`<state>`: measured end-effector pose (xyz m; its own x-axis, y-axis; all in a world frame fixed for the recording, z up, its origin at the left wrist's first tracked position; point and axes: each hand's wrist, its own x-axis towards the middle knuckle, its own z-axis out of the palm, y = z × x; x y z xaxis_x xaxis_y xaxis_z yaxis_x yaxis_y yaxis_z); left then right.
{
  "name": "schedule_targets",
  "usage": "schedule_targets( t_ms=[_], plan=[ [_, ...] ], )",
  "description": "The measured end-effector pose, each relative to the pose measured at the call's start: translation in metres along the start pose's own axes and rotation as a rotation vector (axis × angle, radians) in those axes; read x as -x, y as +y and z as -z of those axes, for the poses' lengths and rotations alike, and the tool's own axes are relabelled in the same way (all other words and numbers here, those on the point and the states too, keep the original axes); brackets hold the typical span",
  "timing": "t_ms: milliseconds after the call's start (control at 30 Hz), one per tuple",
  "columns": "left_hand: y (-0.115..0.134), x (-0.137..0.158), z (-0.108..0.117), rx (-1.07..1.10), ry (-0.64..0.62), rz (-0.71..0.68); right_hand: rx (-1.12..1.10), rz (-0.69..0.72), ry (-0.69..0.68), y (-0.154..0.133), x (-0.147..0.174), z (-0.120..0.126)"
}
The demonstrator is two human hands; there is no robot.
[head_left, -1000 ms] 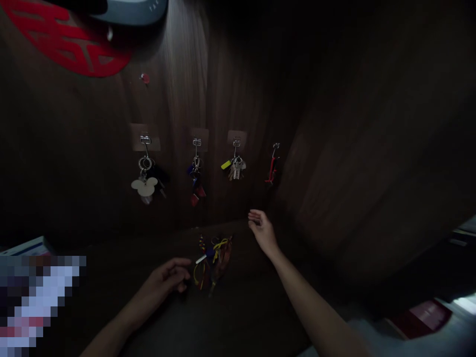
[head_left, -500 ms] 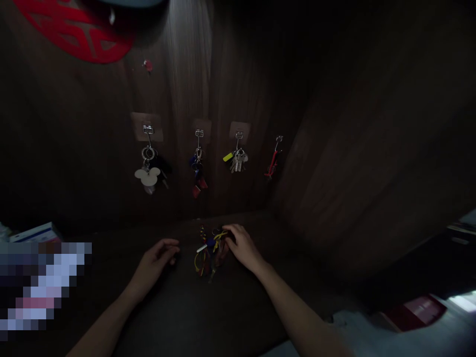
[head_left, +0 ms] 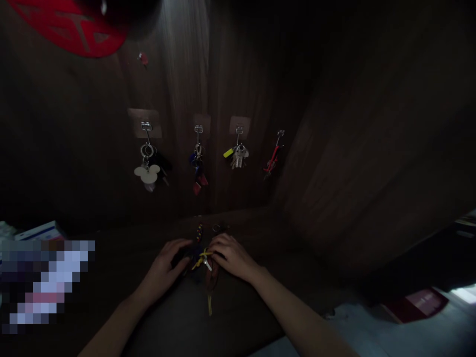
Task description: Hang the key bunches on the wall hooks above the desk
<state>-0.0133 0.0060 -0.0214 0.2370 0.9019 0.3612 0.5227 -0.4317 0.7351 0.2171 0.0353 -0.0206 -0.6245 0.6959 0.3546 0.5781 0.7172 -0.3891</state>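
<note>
On the dark wooden surface lies a bunch of keys [head_left: 207, 264] with a yellow cord, a silver key and a brown strap. My right hand [head_left: 233, 257] is closed at the bunch's right side, its fingertips pinching the yellow cord [head_left: 203, 255]. Curved around the left side is my left hand [head_left: 167, 267], thumb and fingers apart, touching or nearly touching the bunch. A beaded braid [head_left: 200, 232] extends behind the hands, and a small ring [head_left: 216, 228] lies to its right. Dimness and my fingers hide part of the bunch.
Along the wooden back wall, hooks hold a mouse-head keyring [head_left: 148, 173], keys with blue and red tags [head_left: 198, 166], keys with a yellow tag [head_left: 239, 156], and a red cord [head_left: 273, 159]. Boxes [head_left: 40, 232] stand at left. A red box [head_left: 418, 303] lies at right.
My left hand has moved right to the bunch. My right hand has shifted slightly left and down, closing on the yellow cord. The bunch has been rearranged, with the brown strap now lower.
</note>
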Motion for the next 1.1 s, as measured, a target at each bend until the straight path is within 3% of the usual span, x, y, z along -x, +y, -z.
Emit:
schedule_targets(
  t_ms=[133, 300, 433, 600, 800, 967, 1100],
  plan=[
    [-0.002, 0.002, -0.002, -0.048, -0.104, -0.110, -0.060, 0.019, 0.016, -0.007, -0.004, -0.005],
    [-0.003, 0.001, -0.001, -0.048, -0.153, -0.159, -0.422, -0.181, 0.098, -0.015, -0.014, -0.011],
    [-0.001, 0.000, 0.002, -0.011, -0.167, -0.142, -0.817, -0.359, 0.135, -0.028, -0.026, -0.017],
    [0.001, 0.003, 0.009, 0.094, -0.114, -0.036, -1.122, -0.452, 0.262, -0.048, -0.045, -0.022],
    [-0.002, 0.004, 0.011, 0.309, -0.026, 0.129, -1.103, -0.452, 0.440, -0.075, -0.067, -0.022],
    [-0.002, 0.001, 0.012, 0.548, 0.064, 0.249, -1.056, -0.381, 0.447, -0.086, -0.071, -0.027],
    [-0.003, -0.002, 0.016, 0.647, 0.087, 0.285, -1.030, -0.400, 0.472, -0.084, -0.065, -0.031]
  ],
)
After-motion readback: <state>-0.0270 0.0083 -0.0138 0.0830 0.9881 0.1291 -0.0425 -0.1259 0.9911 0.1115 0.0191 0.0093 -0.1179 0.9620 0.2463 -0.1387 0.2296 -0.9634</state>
